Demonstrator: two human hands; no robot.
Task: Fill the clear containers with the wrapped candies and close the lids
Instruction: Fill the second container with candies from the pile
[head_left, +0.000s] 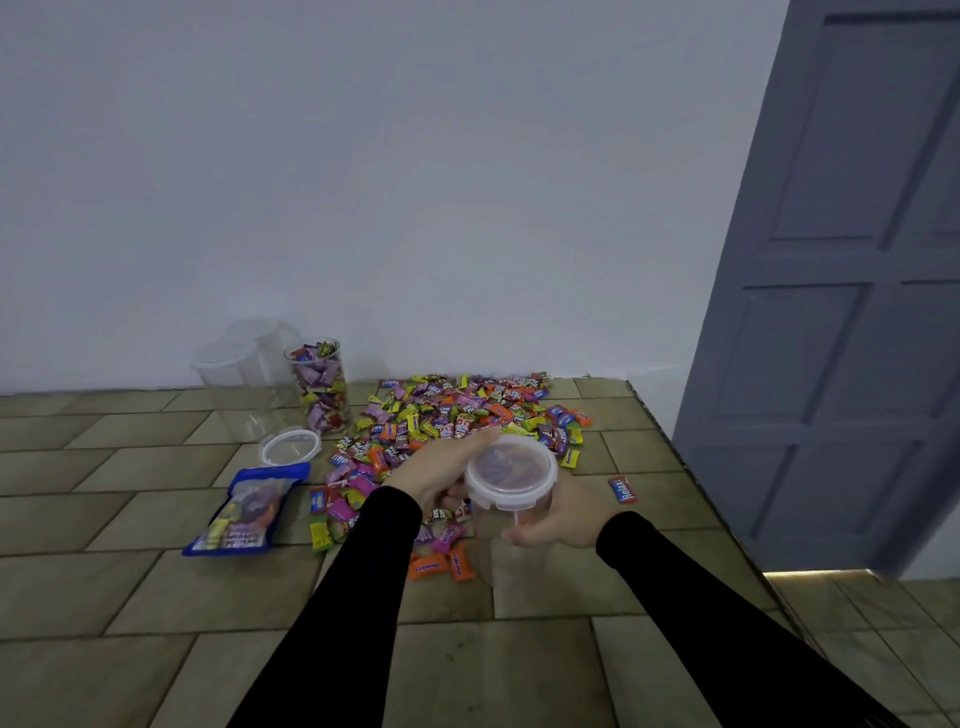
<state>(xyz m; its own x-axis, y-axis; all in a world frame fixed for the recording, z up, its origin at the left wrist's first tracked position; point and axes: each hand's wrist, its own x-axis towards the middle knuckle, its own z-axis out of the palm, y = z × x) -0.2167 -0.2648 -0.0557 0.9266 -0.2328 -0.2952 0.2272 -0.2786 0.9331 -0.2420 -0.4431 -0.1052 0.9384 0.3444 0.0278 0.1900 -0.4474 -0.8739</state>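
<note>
A clear round container (511, 512) with a white-rimmed lid (510, 470) on top stands in front of me. My left hand (441, 467) grips the lid's left edge. My right hand (558, 514) curls round the container's right side. Beyond it lies a wide heap of wrapped candies (452, 415). A tall clear container filled with candies (319, 387) stands open by the wall. Next to it are empty clear containers (244, 379), and a loose lid (290, 447) lies flat in front of them.
A blue candy bag (247, 512) lies on the tiled surface (104, 467) to the left. One red candy (623, 489) sits apart at the right. The surface's right edge drops off near a grey door (841, 291). A white wall stands behind.
</note>
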